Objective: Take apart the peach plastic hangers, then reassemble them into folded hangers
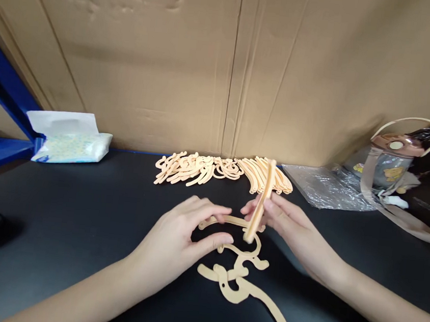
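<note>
"Where was the pale slat (260, 206)?"

"Up off the table (113, 253), held tilted near upright in the person's right hand (284, 215), its lower end in front of the curved pieces (232, 297) lying there. The thumb and fingers of that hand pinched it around mid-length."

"And the left hand (182, 229)?"

"It hovered just beside those pieces, thumb and forefinger spread well apart, with nothing pinched between them."

"Was the slat one piece?"

"That was hard to say; its edge faced the view, so it might have been a few stacked together."

"How would it have handled?"

"Light and stiff, by its woody look, and smooth enough to slip or twist if gripped at one end. The middle, across the two edges, seemed the best hold. The hooked pieces looked more fragile at their narrow bends, so their broader parts promised a safer grip than the tips."
</note>
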`<act>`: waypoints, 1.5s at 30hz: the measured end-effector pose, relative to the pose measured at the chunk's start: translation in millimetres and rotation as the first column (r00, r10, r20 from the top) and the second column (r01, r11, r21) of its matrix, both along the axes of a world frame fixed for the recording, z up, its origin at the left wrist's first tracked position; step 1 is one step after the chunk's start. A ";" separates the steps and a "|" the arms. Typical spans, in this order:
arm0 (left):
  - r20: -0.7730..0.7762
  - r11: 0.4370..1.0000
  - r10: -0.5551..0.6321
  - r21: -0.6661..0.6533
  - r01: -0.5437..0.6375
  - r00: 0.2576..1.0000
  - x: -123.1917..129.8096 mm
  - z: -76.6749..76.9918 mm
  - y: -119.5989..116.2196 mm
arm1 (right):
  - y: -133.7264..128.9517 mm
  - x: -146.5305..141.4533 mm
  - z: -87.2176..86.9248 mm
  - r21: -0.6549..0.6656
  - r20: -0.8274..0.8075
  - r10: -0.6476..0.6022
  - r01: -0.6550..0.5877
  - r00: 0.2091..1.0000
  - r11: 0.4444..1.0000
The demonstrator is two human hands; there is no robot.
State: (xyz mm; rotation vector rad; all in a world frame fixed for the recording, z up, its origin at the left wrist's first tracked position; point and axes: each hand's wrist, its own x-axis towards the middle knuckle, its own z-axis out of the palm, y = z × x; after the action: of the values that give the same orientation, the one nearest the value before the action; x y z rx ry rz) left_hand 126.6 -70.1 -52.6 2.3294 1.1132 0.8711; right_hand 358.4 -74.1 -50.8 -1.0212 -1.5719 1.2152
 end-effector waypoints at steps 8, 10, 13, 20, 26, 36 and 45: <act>-0.333 0.985 0.145 0.137 -0.104 0.932 -23.7 -3.0 25.9 | 21.8 27.0 -0.7 0.381 0.489 -0.246 0.048 0.837 0.923; -0.331 0.993 0.100 0.086 -0.075 0.938 -24.1 0.1 27.9 | 23.7 27.4 -4.5 0.359 0.490 -0.236 0.053 0.839 0.932; -0.326 0.999 0.038 0.027 -0.031 0.945 -23.0 1.7 27.8 | 25.5 26.2 -10.8 0.328 0.482 -0.225 0.064 0.847 0.942; -0.230 1.000 0.022 0.003 -0.022 0.973 -18.4 -11.8 27.0 | 29.4 20.1 -14.9 0.320 0.532 -0.238 0.067 0.813 0.945; -0.253 0.997 0.069 0.049 -0.059 0.965 -12.2 -15.9 23.4 | 30.2 15.5 -18.0 0.339 0.646 -0.247 0.017 0.722 0.940; -0.321 0.966 0.259 0.092 -0.242 0.911 -8.8 -12.7 18.5 | 25.7 25.4 -9.6 0.372 0.733 -0.128 -0.236 0.668 0.898; -0.295 0.980 -0.077 0.153 0.127 0.952 -17.8 -22.6 28.3 | 22.7 38.9 2.3 0.302 0.759 0.003 -0.356 0.651 0.884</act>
State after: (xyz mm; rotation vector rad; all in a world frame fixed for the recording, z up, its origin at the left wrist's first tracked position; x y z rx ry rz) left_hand 108.8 -41.8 -75.2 2.6971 1.0505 0.6237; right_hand 397.3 -51.4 -48.5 -1.1378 -2.5109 0.4872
